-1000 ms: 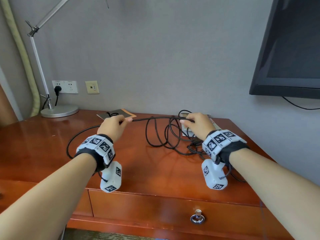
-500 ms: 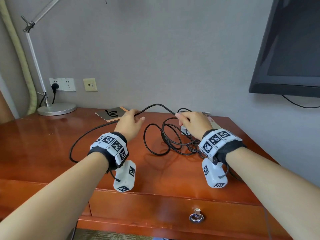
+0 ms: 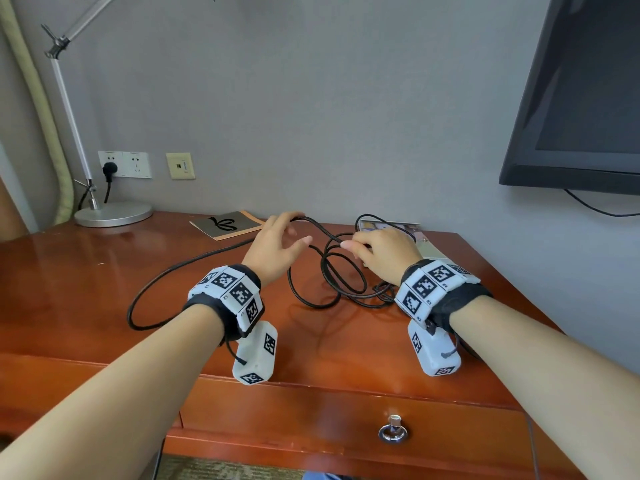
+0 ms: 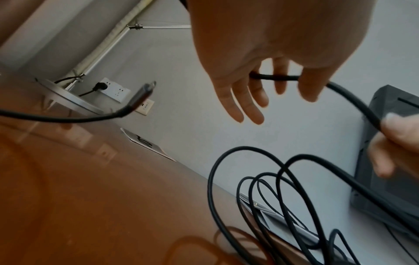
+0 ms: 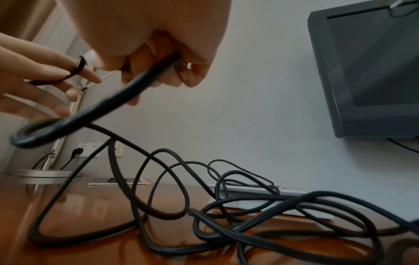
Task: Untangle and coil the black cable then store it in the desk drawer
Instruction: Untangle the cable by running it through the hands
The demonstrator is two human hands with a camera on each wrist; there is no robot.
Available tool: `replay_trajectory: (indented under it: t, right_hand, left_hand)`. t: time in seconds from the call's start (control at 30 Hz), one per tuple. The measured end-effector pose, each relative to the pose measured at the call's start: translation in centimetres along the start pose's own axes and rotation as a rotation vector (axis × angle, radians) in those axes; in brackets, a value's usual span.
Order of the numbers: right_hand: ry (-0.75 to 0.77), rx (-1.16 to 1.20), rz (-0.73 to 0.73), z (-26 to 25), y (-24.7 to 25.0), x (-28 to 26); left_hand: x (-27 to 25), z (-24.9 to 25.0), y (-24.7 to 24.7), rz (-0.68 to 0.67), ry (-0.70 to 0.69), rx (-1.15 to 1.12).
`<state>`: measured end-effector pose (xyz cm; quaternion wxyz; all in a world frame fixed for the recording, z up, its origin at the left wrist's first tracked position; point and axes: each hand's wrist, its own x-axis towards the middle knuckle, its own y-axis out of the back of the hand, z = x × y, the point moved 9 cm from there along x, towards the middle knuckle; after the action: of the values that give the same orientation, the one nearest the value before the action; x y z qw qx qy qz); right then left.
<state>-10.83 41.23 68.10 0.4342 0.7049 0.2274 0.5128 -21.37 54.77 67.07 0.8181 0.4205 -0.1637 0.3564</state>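
Right hand fingers curled, gripping the black cable above the wooden desk; the rest lies in tangled loops below it. Left hand fingers loose and spread, cable draped across them, not clamped. Booklet bears a black looped emblem; wristband marker lettering too small to read; drawer closed.

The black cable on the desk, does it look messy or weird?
Yes. The black cable lies in crossed, tangled loops on the desk beside the right hand, not a neat coil. Nothing looks broken.
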Motion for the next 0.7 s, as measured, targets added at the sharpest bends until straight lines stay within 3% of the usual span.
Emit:
replay_trajectory:
  t: [0.13,0.23,0.43,0.7]
  right_hand:
    - [-0.08,-0.099,-0.002,1.0,0.1,-0.1]
    - [-0.106,-0.122,0.038,0.6,0.5,0.1]
    - [-0.213,0.188,0.043,1.7,0.9,0.7]
    - [-0.257,0.248,0.106,3.6,1.2,0.5]
  left_hand:
    - [-0.2,-0.2,0.0,-0.013,-0.014,-0.012]
    - [0.0,-0.9,-0.2,0.001,-0.002,0.127]
    - [-0.3,-2.2,1.1,0.071,0.044,0.389]
    - [-0.2,-4.8,3.4,0.102,0.171,0.329]
